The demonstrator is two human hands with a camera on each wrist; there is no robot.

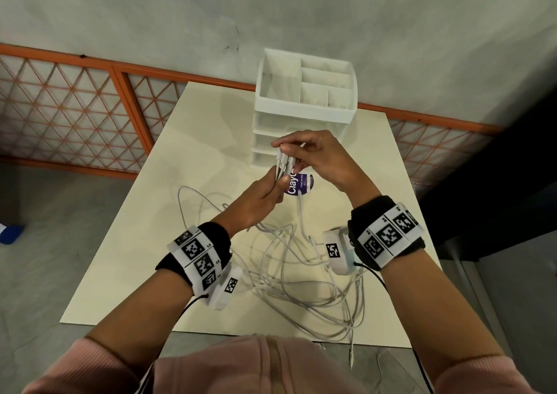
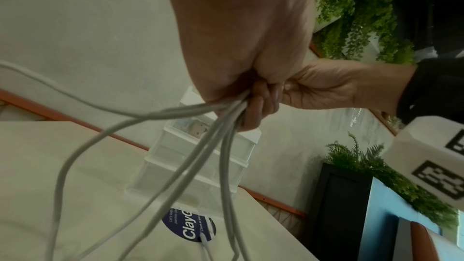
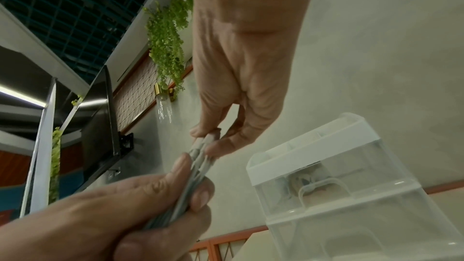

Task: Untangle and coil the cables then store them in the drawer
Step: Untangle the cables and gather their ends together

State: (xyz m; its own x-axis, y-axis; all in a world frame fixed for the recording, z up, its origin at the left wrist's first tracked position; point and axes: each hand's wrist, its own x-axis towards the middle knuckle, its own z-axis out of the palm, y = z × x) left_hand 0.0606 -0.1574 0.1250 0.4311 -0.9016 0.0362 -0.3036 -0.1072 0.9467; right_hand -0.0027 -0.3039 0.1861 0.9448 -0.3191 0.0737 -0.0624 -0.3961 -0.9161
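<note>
Several white cables (image 1: 301, 273) lie tangled on the cream table (image 1: 126, 273) near its front edge. Their plug ends (image 1: 284, 161) are gathered into one bundle held above the table. My left hand (image 1: 278, 187) grips the bundle just below the plugs, and the strands (image 2: 200, 146) hang down from the fist (image 2: 241, 94). My right hand (image 1: 286, 149) pinches the plug tips (image 3: 204, 142) between thumb and fingers, right above the left hand (image 3: 193, 182). The white drawer unit (image 1: 304, 101) stands behind the hands, its clear drawers (image 3: 339, 195) pushed in.
A round purple sticker (image 1: 301, 184) lies on the table under the hands. An open divided tray tops the drawer unit (image 2: 195, 166). One cable end (image 1: 351, 360) dangles over the table's front edge. An orange lattice railing (image 1: 90, 107) and a grey wall stand behind.
</note>
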